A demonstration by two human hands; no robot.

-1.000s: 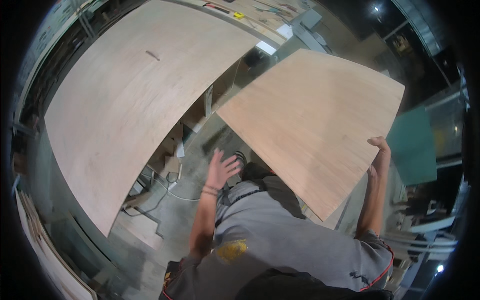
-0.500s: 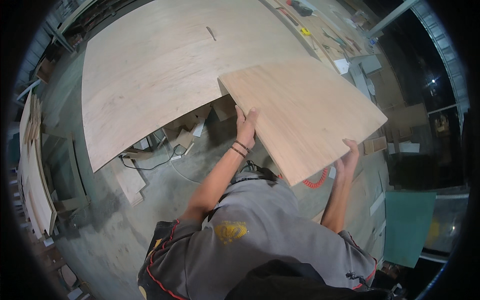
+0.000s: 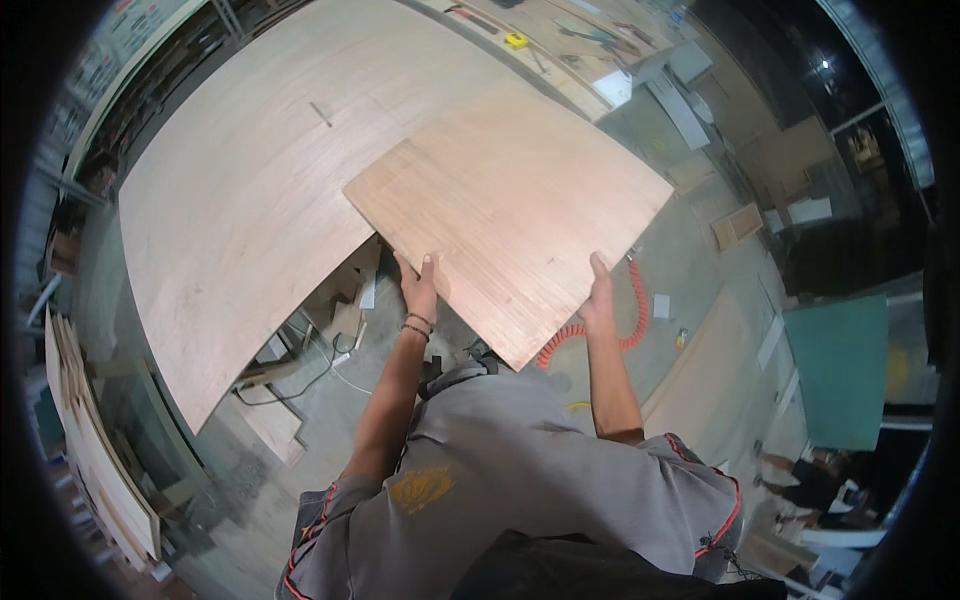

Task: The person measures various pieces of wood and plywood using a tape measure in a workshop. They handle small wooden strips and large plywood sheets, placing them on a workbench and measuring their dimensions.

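Observation:
A rectangular light-brown wooden board is held between my two hands, its far part overlapping a large plywood sheet. My left hand grips the board's left near edge, thumb on the top face and the other fingers partly hidden beneath. On the right near edge, my right hand holds with its thumb up along the side; its remaining fingers are mostly out of sight under the board. Whether the board's far end rests on the sheet or hovers over it I cannot tell. A small thin dark stick lies on the sheet.
A red coiled hose hangs beyond my right hand. Tools and a yellow tape measure lie on a far bench. Boards lean at the left; a green panel stands right. Another person is at the lower right.
My view has swung round, so the board, hands and plywood sheet appear farther left. The board has turned somewhat, and more of the red hose shows. The other person has come into view.

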